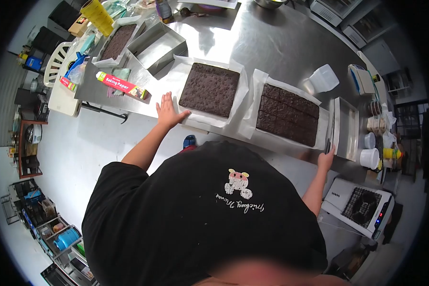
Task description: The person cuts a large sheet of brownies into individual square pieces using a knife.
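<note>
My left hand (168,112) lies with its fingers spread at the table's front edge, beside the baking paper (175,78) under an uncut slab of brownie (209,89). To the right, a second brownie slab (288,114) on its own paper has cut lines across it. My right hand (326,157) is closed around the black handle of a long knife (333,121), whose blade points away from me. The knife is between the cut slab and a shallow metal tray (349,131).
On the left are a baking paper box (122,85), an empty square tin (158,46) and another brownie in a lined tin (119,42). A translucent plastic container (323,77) stands behind the cut slab. White tubs (369,158) sit at the right edge of the steel table (281,40).
</note>
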